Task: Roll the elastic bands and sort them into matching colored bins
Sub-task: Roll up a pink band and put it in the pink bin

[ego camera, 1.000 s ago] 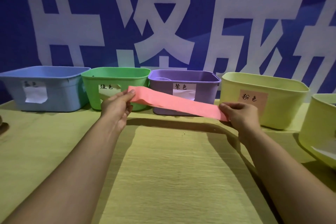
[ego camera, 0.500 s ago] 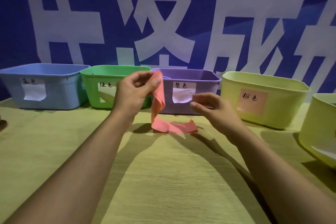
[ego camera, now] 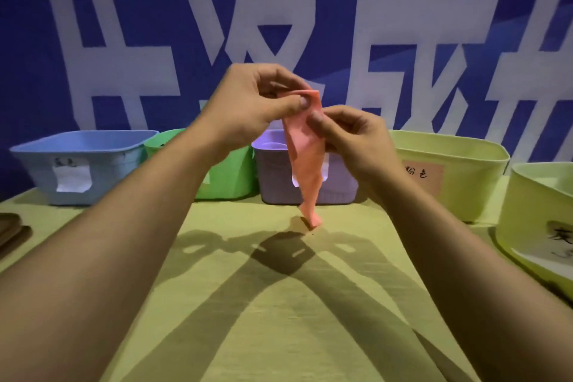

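Pinching the pink band (ego camera: 305, 161) at its top, my left hand (ego camera: 257, 102) and right hand (ego camera: 350, 136) hold it hanging above the table (ego camera: 279, 319), before the purple bin (ego camera: 279, 177). I note blue bin (ego camera: 83, 164), green bin (ego camera: 229, 177) and pink-labelled bin (ego camera: 459, 170) alongside; contents not discernible.

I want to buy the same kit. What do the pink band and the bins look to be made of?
Pink band: seemingly thin matte rubber or latex; it hangs limp and creased from both hands. Purple bin and its neighbours: likely moulded plastic, with rigid walls, rolled rims and a dull sheen.
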